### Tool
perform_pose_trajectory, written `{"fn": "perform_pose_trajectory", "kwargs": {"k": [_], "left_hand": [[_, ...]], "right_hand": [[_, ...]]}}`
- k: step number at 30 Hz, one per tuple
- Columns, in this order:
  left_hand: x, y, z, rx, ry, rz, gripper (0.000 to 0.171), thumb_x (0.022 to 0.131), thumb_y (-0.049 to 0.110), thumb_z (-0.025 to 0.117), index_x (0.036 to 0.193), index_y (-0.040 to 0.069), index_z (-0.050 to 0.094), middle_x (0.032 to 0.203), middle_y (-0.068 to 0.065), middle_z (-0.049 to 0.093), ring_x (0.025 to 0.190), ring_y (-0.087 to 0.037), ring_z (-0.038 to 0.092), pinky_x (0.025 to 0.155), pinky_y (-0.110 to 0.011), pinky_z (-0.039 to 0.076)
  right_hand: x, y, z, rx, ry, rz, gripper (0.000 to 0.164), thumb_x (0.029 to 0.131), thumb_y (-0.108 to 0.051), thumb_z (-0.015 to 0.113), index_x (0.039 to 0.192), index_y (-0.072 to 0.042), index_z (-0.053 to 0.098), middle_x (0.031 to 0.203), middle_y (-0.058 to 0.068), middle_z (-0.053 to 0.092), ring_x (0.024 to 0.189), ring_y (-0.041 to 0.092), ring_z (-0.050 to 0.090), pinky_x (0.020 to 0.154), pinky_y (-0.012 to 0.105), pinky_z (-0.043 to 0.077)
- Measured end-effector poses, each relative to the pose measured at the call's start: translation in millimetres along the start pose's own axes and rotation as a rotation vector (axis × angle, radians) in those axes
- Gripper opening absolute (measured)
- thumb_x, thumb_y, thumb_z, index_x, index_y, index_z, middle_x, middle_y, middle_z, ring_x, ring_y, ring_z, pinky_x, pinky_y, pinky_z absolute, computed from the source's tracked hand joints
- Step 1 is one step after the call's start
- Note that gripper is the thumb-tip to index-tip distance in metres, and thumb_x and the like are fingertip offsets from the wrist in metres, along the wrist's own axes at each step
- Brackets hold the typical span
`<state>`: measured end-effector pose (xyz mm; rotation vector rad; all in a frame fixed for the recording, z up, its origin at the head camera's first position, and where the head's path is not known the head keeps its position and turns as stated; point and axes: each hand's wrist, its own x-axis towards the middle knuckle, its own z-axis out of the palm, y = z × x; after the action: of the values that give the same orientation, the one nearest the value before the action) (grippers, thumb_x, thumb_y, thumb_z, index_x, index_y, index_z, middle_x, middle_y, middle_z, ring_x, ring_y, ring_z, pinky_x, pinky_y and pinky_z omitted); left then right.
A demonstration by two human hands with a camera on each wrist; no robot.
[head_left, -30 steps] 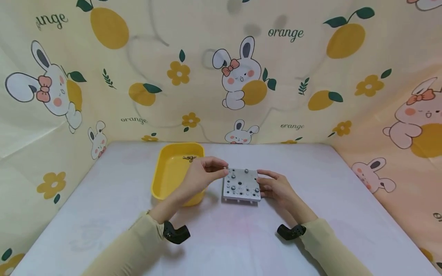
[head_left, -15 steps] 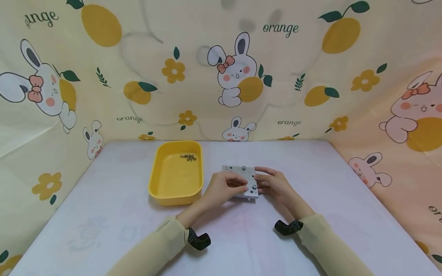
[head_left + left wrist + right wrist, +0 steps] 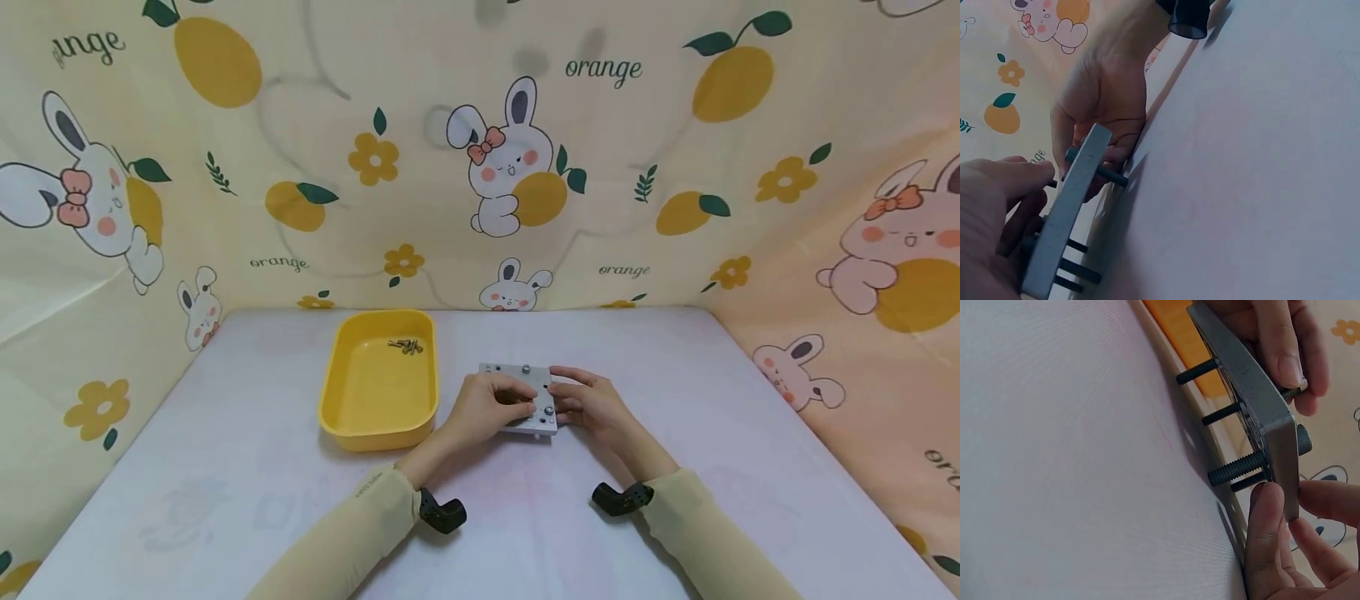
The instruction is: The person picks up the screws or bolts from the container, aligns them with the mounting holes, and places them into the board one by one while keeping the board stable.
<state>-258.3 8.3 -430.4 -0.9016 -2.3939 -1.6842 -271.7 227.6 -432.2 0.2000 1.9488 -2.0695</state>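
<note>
A grey metal plate with several holes is held above the white table, screws sticking through its underside. My right hand grips its right edge, thumb beneath and fingers on top, as the right wrist view shows. Over the plate's top face, my left hand pinches a small screw between thumb and fingertips, its threaded end pointing at the plate. Whether that tip sits in a hole cannot be told. Threaded shanks poke out below. The left hand covers much of the plate in the head view.
Left of the plate stands a yellow tray, with several loose screws near its back right corner. Behind the table hangs a printed cloth with rabbits and oranges.
From the plate's far left corner, my left hand has moved right and nearer to me, over the plate's middle. It has barely shifted in the last half second. My right hand keeps its grip.
</note>
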Motion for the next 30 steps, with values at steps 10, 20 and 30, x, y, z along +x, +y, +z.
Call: {"fn": "perform_pose_trajectory", "kwargs": {"k": [10, 20, 30], "left_hand": [[1.7, -2.5, -4.2, 0.056, -0.077, 0.058, 0.017, 0.088, 0.008, 0.075, 0.104, 0.007, 0.076, 0.095, 0.007, 0.072, 0.089, -0.004, 0.064, 0.084, -0.030, 0.053], [1.9, -1.9, -9.1, 0.067, -0.135, 0.045, 0.015, 0.090, 0.010, 0.074, 0.104, 0.010, 0.076, 0.096, 0.009, 0.072, 0.093, -0.003, 0.063, 0.087, -0.025, 0.049], [1.3, -1.7, -8.5, 0.084, -0.165, 0.018, 0.017, 0.090, 0.007, 0.073, 0.107, 0.010, 0.074, 0.097, 0.006, 0.070, 0.094, -0.007, 0.061, 0.090, -0.027, 0.048]], "right_hand": [[-0.2, 0.4, 0.8, 0.011, 0.005, -0.003, 0.055, 0.090, -0.009, 0.071, 0.141, -0.007, 0.051, 0.102, 0.012, 0.070, 0.075, 0.017, 0.068, 0.064, 0.029, 0.056], [1.1, 0.2, 2.0, 0.017, 0.002, -0.003, 0.053, 0.090, -0.008, 0.070, 0.141, -0.007, 0.052, 0.105, 0.013, 0.070, 0.075, 0.017, 0.068, 0.063, 0.029, 0.056], [1.2, 2.0, 1.4, 0.009, 0.012, 0.007, 0.052, 0.091, -0.009, 0.070, 0.141, -0.007, 0.053, 0.102, 0.012, 0.071, 0.074, 0.017, 0.068, 0.063, 0.028, 0.056]]}}
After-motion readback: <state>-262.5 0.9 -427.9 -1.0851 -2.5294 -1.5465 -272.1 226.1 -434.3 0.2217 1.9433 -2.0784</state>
